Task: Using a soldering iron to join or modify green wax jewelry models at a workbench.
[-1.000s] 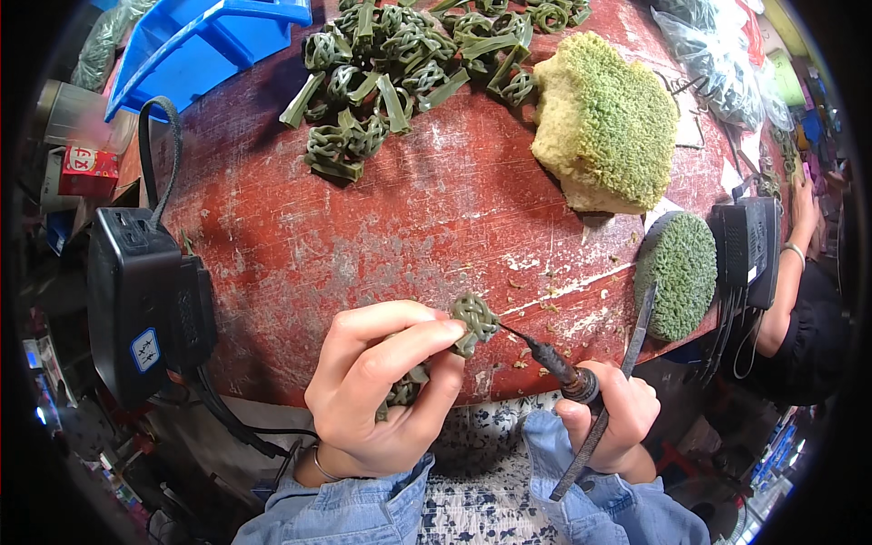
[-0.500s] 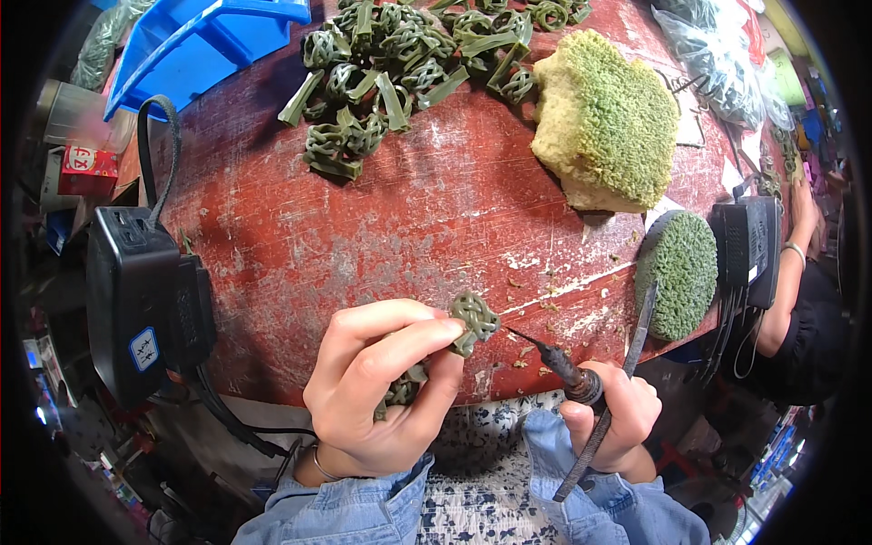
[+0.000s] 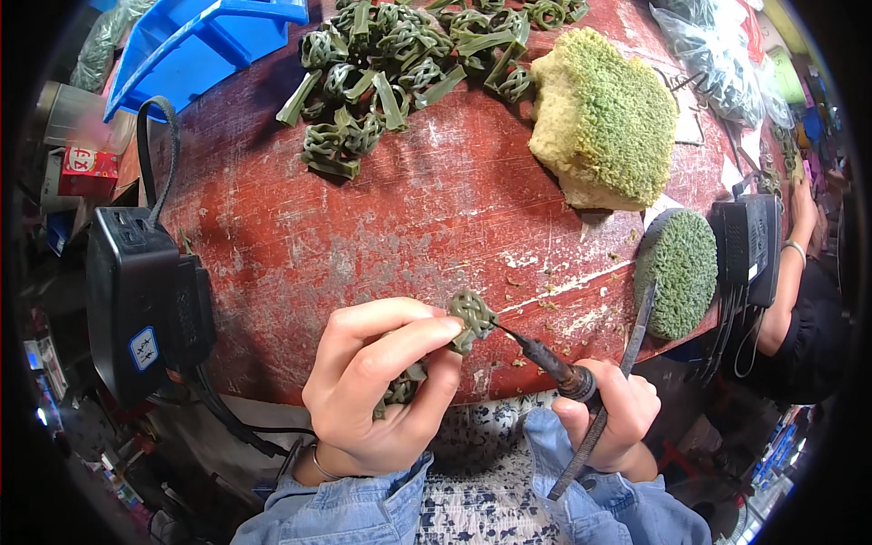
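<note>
Between the thumb and fingertips of my left hand (image 3: pixel 377 377) is a green openwork wax piece (image 3: pixel 471 320), its woven strands facing up. More dark green pieces (image 3: pixel 400 391) are tucked in the same palm, partly covered by the fingers. My right hand (image 3: pixel 613 413) grips a hot wax pen (image 3: pixel 561 371) with a dark barrel and thin tip. That tip meets the right edge of the held piece, or comes very close to it. A long slim metal file (image 3: pixel 639 329) also lies through my right hand, slanting from the lap up toward the green round pad.
Several similar green pieces (image 3: pixel 381 73) are heaped at the far middle of the red worn table (image 3: pixel 272 236). Right of them sits a yellow-green sponge (image 3: pixel 604 118), near a round green pad (image 3: pixel 681 272). A blue bin (image 3: pixel 204 50) and black box (image 3: pixel 136 300) stand left. Another person's arm (image 3: pixel 792 272) is at right.
The wax pen's tip has moved slightly left and up, from just beside the held piece onto or against its edge. My left hand has hardly moved.
</note>
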`<state>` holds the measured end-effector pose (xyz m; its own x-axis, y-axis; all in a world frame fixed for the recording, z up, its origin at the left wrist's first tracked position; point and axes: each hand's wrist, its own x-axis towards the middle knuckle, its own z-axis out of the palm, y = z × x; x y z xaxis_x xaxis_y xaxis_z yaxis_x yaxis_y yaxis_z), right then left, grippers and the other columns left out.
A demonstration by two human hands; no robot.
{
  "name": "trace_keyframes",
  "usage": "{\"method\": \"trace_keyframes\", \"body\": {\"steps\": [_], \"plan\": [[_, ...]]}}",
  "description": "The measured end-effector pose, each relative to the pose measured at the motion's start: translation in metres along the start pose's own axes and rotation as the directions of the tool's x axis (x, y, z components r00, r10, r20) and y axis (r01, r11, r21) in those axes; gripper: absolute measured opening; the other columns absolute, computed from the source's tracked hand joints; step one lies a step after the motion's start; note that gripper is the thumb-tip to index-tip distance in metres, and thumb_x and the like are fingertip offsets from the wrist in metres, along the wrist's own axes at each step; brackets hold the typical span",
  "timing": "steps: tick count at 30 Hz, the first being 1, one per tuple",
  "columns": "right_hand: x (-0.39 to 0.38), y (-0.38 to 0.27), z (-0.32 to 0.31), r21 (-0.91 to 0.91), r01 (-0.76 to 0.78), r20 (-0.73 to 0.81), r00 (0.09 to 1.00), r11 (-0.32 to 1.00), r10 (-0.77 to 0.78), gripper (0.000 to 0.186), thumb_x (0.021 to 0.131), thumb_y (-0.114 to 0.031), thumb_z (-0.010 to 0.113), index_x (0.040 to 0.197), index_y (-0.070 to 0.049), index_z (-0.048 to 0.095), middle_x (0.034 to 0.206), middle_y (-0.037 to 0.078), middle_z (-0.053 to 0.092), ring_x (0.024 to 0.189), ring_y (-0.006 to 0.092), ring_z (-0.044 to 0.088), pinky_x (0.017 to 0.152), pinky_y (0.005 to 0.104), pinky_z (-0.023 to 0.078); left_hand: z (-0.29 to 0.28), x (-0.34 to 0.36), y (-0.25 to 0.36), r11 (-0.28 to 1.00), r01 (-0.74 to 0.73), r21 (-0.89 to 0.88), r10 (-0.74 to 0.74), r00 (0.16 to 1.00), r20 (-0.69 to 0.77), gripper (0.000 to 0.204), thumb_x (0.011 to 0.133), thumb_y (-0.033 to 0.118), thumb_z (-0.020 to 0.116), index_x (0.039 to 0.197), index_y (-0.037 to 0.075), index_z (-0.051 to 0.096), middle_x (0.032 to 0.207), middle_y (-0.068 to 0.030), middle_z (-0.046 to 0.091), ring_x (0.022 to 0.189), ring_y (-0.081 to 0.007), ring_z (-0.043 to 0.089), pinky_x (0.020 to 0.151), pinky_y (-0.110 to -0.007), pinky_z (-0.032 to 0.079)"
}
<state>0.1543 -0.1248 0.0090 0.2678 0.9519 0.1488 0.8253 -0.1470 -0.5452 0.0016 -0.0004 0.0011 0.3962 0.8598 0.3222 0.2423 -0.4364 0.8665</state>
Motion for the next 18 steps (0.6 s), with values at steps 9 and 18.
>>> {"method": "trace_keyframes", "body": {"steps": [9, 18], "plan": [[0.0001, -0.0011, 0.0031, -0.034, -0.001, -0.01, 1.0, 0.999, 0.001, 0.04, 0.068, -0.038, 0.071, 0.077, -0.001, 0.058, 0.051, 0.003, 0.049, 0.04, 0.0164, 0.05, 0.038, 0.0255, 0.039, -0.0002, 0.0006, -0.0016, 1.0, -0.027, 0.0, 0.027, 0.999, 0.017, 0.032, 0.059, -0.011, 0.065, 0.088, 0.002, 0.061, 0.086, -0.0113, 0.056, 0.072, -0.0194, 0.059, 0.059, -0.026, 0.049], [-0.0016, 0.0013, 0.0019, 0.017, 0.011, -0.031, 0.999, 1.0, -0.011, 0.041, 0.068, -0.039, 0.07, 0.078, -0.001, 0.058, 0.052, 0.003, 0.049, 0.04, 0.0162, 0.05, 0.038, 0.0254, 0.04, -0.0001, -0.0003, -0.0013, 1.0, -0.011, 0.003, 0.011, 1.0, 0.021, 0.033, 0.058, -0.011, 0.066, 0.088, 0.002, 0.062, 0.086, -0.0116, 0.057, 0.072, -0.0197, 0.059, 0.06, -0.027, 0.05]]}}
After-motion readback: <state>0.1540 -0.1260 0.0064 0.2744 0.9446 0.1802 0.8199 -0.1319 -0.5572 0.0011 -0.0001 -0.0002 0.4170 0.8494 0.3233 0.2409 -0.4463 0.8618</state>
